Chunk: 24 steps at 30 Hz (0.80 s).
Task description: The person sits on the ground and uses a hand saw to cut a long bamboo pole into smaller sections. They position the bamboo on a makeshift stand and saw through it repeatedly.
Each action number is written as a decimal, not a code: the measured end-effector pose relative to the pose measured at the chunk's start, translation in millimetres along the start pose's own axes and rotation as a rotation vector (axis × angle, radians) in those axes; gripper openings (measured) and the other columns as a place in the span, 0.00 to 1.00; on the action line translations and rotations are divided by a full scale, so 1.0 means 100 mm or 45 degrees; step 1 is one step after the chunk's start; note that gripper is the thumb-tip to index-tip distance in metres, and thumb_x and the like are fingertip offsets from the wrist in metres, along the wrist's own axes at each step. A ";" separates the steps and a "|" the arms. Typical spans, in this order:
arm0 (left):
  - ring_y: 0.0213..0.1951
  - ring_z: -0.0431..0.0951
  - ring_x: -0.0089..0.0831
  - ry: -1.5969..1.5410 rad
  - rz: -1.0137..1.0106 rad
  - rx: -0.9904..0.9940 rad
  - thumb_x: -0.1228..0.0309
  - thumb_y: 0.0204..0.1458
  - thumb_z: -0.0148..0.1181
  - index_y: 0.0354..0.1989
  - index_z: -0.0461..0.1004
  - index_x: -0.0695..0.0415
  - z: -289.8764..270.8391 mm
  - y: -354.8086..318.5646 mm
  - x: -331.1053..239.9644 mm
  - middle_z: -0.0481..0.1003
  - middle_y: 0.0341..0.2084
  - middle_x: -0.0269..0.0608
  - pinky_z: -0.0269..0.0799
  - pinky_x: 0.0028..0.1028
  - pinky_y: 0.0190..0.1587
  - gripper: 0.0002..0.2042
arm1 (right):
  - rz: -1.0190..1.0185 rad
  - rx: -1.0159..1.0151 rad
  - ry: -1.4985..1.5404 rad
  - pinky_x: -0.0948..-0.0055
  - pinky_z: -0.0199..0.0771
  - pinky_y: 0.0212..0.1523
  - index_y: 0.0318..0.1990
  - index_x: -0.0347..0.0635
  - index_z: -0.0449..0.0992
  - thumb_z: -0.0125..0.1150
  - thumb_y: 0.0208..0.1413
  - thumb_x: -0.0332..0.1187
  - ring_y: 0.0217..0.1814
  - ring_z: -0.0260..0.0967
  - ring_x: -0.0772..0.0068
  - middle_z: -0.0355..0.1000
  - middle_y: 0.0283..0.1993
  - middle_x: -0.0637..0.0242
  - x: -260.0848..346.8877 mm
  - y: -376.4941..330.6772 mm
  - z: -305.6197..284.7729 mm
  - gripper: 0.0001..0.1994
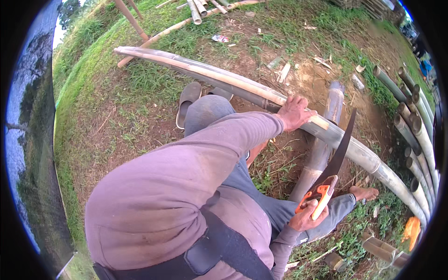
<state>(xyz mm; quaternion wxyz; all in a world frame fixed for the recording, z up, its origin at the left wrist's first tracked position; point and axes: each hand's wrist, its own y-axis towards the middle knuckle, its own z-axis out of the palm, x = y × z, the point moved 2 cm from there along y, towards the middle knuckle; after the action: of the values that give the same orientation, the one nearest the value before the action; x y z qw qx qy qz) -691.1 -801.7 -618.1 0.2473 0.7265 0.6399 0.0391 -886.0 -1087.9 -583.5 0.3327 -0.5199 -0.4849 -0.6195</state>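
A long greyish bamboo pole (371, 161) runs from the far left to the right, resting across a thicker bamboo log (332, 105). Along its top lies a paler split bamboo strip (254, 88), whose end is just past my left hand (294, 113). The fingers of that hand are closed over the strip and the pole. My right hand (304, 218) grips the orange and white handle of a hand saw (342, 151). Its dark curved blade points up and away, crossing in front of the pole; whether the teeth touch it I cannot tell.
Several cut bamboo poles (422, 130) are stacked at the right. More poles (195, 13) lie at the far side. Slippers (189, 100) sit near my knee, and my bare foot (365, 192) is beyond the log. An orange object (411, 232) and bamboo pieces (383, 248) lie lower right.
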 end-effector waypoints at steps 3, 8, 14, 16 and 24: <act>0.57 0.67 0.43 -0.017 0.017 -0.004 0.53 0.57 0.68 0.55 0.83 0.30 0.05 0.06 -0.06 0.70 0.46 0.39 0.61 0.43 0.57 0.16 | 0.023 -0.016 -0.134 0.79 0.62 0.20 0.56 0.31 0.66 0.65 0.70 0.44 0.20 0.62 0.78 0.69 0.27 0.63 -0.02 0.01 0.00 0.24; 0.58 0.67 0.45 -0.011 -0.068 -0.079 0.52 0.57 0.68 0.51 0.83 0.32 -0.03 -0.07 0.06 0.70 0.47 0.40 0.60 0.47 0.61 0.14 | 0.066 -0.010 -0.103 0.79 0.63 0.20 0.58 0.30 0.66 0.66 0.69 0.48 0.22 0.63 0.78 0.70 0.30 0.64 -0.02 0.03 0.18 0.28; 0.60 0.69 0.39 -0.092 -0.101 -0.081 0.55 0.57 0.68 0.53 0.85 0.35 0.03 0.00 -0.06 0.73 0.48 0.34 0.59 0.44 0.63 0.16 | 0.056 0.057 -0.035 0.82 0.63 0.22 0.70 0.33 0.64 0.63 0.71 0.42 0.24 0.65 0.79 0.75 0.37 0.61 -0.12 0.10 0.17 0.29; 0.59 0.71 0.34 -0.136 -0.082 -0.067 0.58 0.60 0.65 0.56 0.84 0.37 -0.07 -0.01 -0.04 0.76 0.50 0.30 0.58 0.44 0.64 0.16 | -0.078 0.104 -0.073 0.80 0.72 0.31 0.74 0.32 0.62 0.62 0.72 0.38 0.34 0.71 0.80 0.76 0.56 0.55 -0.31 0.10 0.13 0.30; 0.64 0.73 0.36 -0.145 0.031 -0.060 0.60 0.63 0.63 0.60 0.80 0.39 0.04 0.01 0.02 0.78 0.57 0.32 0.57 0.43 0.67 0.17 | -0.087 0.220 -0.129 0.60 0.79 0.63 0.72 0.26 0.65 0.66 0.68 0.32 0.68 0.73 0.57 0.71 0.70 0.46 -0.13 0.04 0.18 0.30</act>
<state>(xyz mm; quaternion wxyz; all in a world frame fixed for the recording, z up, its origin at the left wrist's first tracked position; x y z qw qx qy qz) -688.4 -801.3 -621.6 0.2999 0.7292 0.6149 0.0156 -873.5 -1073.7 -595.2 0.3300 -0.5032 -0.5700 -0.5594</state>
